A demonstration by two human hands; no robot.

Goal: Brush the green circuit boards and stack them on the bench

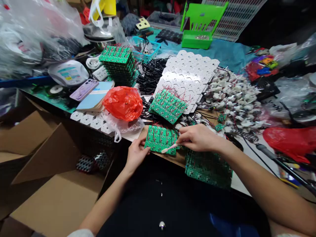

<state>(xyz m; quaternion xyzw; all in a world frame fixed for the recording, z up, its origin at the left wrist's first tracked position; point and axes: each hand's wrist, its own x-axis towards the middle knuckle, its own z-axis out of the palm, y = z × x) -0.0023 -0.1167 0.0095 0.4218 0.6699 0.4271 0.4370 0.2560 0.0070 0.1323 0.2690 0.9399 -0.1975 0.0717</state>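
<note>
A green circuit board panel (pixel 158 138) with red and black wires lies at the table's front edge. My left hand (pixel 136 154) grips the panel's left edge between thumb and fingers. In my right hand (pixel 197 137) is a small white-and-pink toothbrush (pixel 169 148), its head over the panel's lower right part; whether the bristles touch cannot be made out. Just behind lies a green panel stack (pixel 168 107) with red wires. Below my right wrist, more green panels (pixel 207 168) overhang the table edge.
A red plastic bag (pixel 123 103), a notebook (pixel 96 95) and a phone (pixel 84 89) lie to the left. White perforated sheets (pixel 185 75) and a heap of white parts (pixel 234 98) spread behind and right. A tall board stack (pixel 117 64) stands behind; an open cardboard box (pixel 59 200) sits lower left.
</note>
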